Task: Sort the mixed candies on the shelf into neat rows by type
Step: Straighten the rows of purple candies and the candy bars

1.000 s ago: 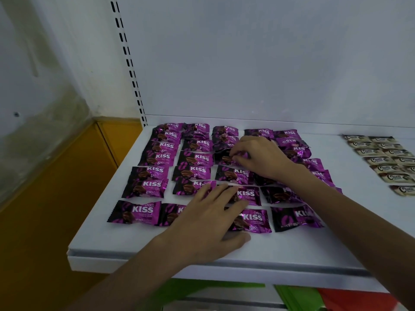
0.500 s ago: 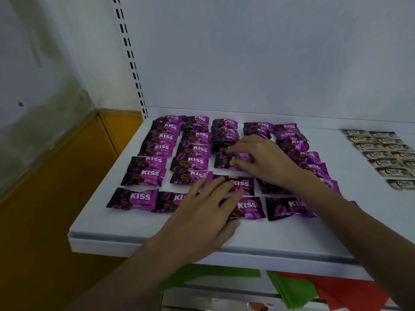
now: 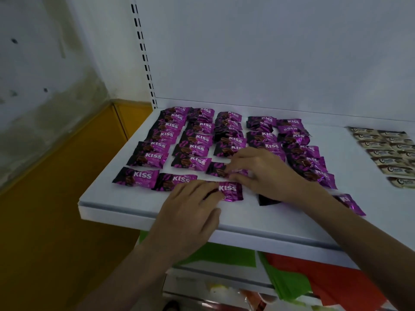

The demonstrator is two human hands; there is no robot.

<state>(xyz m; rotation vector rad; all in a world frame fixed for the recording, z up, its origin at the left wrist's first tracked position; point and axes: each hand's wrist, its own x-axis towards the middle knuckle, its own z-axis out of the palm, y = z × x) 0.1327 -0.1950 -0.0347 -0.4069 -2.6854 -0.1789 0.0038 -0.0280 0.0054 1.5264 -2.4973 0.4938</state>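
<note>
Purple Kiss candies lie in several rows on the left half of the white shelf. Beige candies form two rows at the far right. My right hand pinches a purple candy in the second row from the front. Closer to the front edge, the bent fingers of my left hand hold the left end of another purple candy. My right wrist covers part of a dark wrapper. One purple candy lies askew beside my right forearm.
The shelf's white back panel and a slotted upright stand behind the candies. A yellow-and-grey wall is at the left. Green and red items lie on the lower shelf. A bare strip of shelf separates purple and beige candies.
My right hand has come from the middle rows toward the front and now pinches a candy there. My left hand's fingers went from flat on the front candies to bent on one.
</note>
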